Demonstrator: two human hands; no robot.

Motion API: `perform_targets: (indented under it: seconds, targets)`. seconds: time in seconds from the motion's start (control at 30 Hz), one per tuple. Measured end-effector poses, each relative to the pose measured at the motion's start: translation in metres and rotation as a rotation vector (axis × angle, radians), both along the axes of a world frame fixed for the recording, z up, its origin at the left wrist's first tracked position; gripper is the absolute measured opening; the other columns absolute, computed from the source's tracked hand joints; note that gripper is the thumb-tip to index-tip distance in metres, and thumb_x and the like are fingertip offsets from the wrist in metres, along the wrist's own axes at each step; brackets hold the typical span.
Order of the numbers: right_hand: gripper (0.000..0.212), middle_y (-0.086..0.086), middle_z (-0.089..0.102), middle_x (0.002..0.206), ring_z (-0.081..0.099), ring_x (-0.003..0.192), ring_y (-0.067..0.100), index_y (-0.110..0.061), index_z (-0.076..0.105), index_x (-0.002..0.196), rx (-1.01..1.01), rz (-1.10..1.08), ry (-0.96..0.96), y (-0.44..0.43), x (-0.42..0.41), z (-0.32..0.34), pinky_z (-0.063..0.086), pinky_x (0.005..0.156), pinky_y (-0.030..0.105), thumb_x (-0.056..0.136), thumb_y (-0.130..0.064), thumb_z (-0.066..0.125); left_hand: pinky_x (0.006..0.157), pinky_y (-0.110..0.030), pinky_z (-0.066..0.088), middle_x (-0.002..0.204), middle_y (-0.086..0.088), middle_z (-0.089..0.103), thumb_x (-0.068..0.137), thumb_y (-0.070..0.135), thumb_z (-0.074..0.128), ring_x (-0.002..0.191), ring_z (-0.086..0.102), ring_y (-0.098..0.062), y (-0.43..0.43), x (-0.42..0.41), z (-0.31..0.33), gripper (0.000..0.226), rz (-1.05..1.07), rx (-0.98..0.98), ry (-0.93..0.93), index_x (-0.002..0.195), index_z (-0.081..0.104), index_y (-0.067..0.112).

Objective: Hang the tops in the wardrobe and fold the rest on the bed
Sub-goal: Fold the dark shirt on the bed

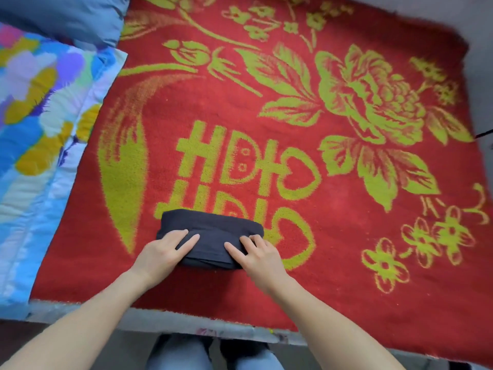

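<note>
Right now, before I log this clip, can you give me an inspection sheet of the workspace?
Surface: red blanket with yellow-green flowers, spread flat on the bed.
Job's things: dark garment, folded into a compact rectangle near the front edge.
Clutter: colourful quilt and blue pillow at the left.
Hands: left hand and right hand rest flat on the garment, fingers straight.
Cables: thin dark line at the right edge; cannot tell what.
Surroundings: legs in jeans below the bed edge.

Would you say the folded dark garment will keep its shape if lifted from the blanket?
Probably not: the dark garment is soft, layered cloth and would likely sag and unfold. It looks light. The fuzzy red blanket should resist sliding.
</note>
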State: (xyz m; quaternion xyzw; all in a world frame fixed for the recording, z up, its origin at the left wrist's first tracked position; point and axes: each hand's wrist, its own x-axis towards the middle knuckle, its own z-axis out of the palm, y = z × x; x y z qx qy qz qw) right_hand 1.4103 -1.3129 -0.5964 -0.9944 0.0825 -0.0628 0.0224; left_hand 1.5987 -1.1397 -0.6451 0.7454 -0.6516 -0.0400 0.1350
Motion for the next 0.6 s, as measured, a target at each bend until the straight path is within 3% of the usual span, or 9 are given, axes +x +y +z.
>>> perform_targets:
  seconds: [0.1,0.2,0.27,0.33,0.4,0.47,0.57,0.6]
  targets:
    - [0.072,0.006,0.066,0.084,0.062,0.066,0.024,-0.021,0.045,0.116,-0.058,0.035,0.000,-0.034,-0.002,0.053,0.048,0.052,0.025,0.051,-0.010,0.074,0.042,-0.027,0.052,0.096,-0.020,0.068,0.066,-0.010,0.044,0.084,0.070,-0.028,-0.032,0.004,0.058,0.057,0.004,-0.020,-0.058,0.119,0.047,0.012]
    - [0.084,0.008,0.067,0.086,0.064,0.070,0.025,-0.020,0.047,0.116,-0.091,0.052,-0.023,-0.056,-0.004,0.105,0.051,0.052,0.026,0.040,-0.006,0.080,0.039,-0.027,0.051,0.096,-0.019,0.069,0.048,-0.017,0.065,0.083,0.070,-0.028,-0.053,0.000,0.115,0.077,0.044,-0.048,-0.077,0.118,0.048,0.012]
    - [0.083,0.008,0.067,0.087,0.064,0.069,0.025,-0.020,0.055,0.115,-0.134,0.088,-0.027,-0.067,-0.006,0.140,0.050,0.050,0.026,0.038,-0.005,0.082,0.038,-0.026,0.050,0.094,-0.018,0.069,0.062,-0.009,0.045,0.082,0.070,-0.027,-0.060,-0.007,0.154,0.060,0.067,-0.071,-0.142,0.118,0.047,0.013]
    - [0.080,0.010,0.067,0.086,0.063,0.066,0.026,-0.019,0.060,0.114,-0.153,0.130,-0.046,-0.078,-0.012,0.172,0.051,0.046,0.026,0.039,-0.004,0.084,0.037,-0.026,0.049,0.093,-0.017,0.069,0.063,-0.003,0.029,0.081,0.070,-0.027,-0.064,-0.019,0.187,0.060,0.097,-0.091,-0.182,0.118,0.046,0.015]
    - [0.079,0.011,0.067,0.086,0.062,0.065,0.028,-0.019,0.059,0.115,-0.154,0.168,-0.072,-0.087,-0.014,0.196,0.051,0.043,0.029,0.042,-0.002,0.084,0.037,-0.026,0.048,0.093,-0.016,0.069,0.058,-0.007,0.047,0.080,0.070,-0.026,-0.063,-0.029,0.218,0.064,0.163,-0.086,-0.200,0.118,0.047,0.016]
    - [0.071,0.010,0.066,0.084,0.061,0.063,0.028,-0.018,0.067,0.110,-0.173,0.212,-0.092,-0.092,-0.022,0.220,0.049,0.040,0.028,0.043,-0.002,0.084,0.036,-0.025,0.046,0.092,-0.015,0.069,0.041,-0.012,0.066,0.079,0.070,-0.026,-0.060,-0.048,0.242,0.082,0.189,-0.126,-0.238,0.116,0.048,0.015]
    - [0.065,0.007,0.067,0.082,0.061,0.062,0.024,-0.020,0.072,0.104,-0.199,0.279,-0.141,-0.090,-0.030,0.244,0.047,0.039,0.023,0.042,-0.005,0.085,0.037,-0.022,0.045,0.092,-0.014,0.070,0.057,-0.008,0.047,0.079,0.070,-0.025,-0.049,-0.073,0.276,0.064,0.251,-0.149,-0.340,0.116,0.047,0.015]
    - [0.065,0.006,0.067,0.083,0.062,0.062,0.023,-0.020,0.071,0.105,-0.198,0.326,-0.170,-0.090,-0.031,0.249,0.046,0.039,0.022,0.043,-0.006,0.086,0.037,-0.022,0.044,0.091,-0.014,0.070,0.056,-0.009,0.051,0.079,0.070,-0.025,-0.043,-0.080,0.283,0.064,0.272,-0.139,-0.355,0.116,0.047,0.015]
